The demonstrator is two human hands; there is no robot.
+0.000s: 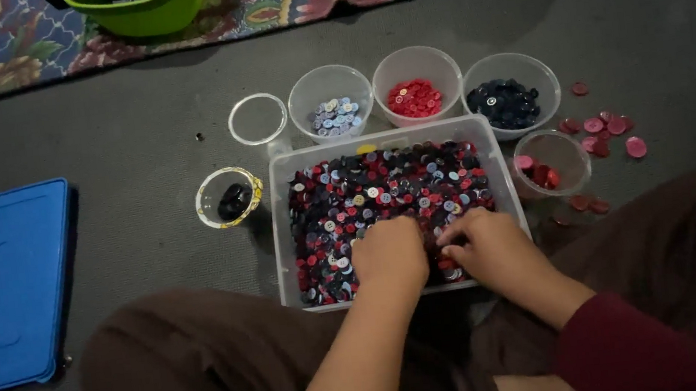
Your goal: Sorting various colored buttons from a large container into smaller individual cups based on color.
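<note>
Left hand point(389, 254): lies knuckles-up in the near part of the bin, fingers curled down into the buttons; whether it pinches one I cannot tell
Right hand point(489, 245): just beside the left, fingertips bent onto the buttons at the bin's near right; a grip cannot be made out either
Bin point(283, 228): one clear rectangular tub on the grey mat, right in front of the crossed legs, so both hands reach it without stretching
Buttons point(381, 185): a mixed heap of red, dark and pale ones covering the bin floor; too many to count
Bowls: three clear ones in a row just behind the bin, each with one colour; pale buttons point(334, 116), red buttons point(414, 98), dark buttons point(504, 103); probably set close so picked pieces drop in by colour
Small cups: three; an empty cup point(257, 119) left of the row; a patterned cup point(229, 198) with something dark, left of the bin; a right cup point(551, 164) with a few pink pieces
Loose pink buttons point(608, 127): about a dozen scattered on the mat near the right cup
Lid point(6, 287): one, blue, flat on the mat well to the left, out of the way
Green tub point(141, 10): one, far back on the patterned rug
</note>
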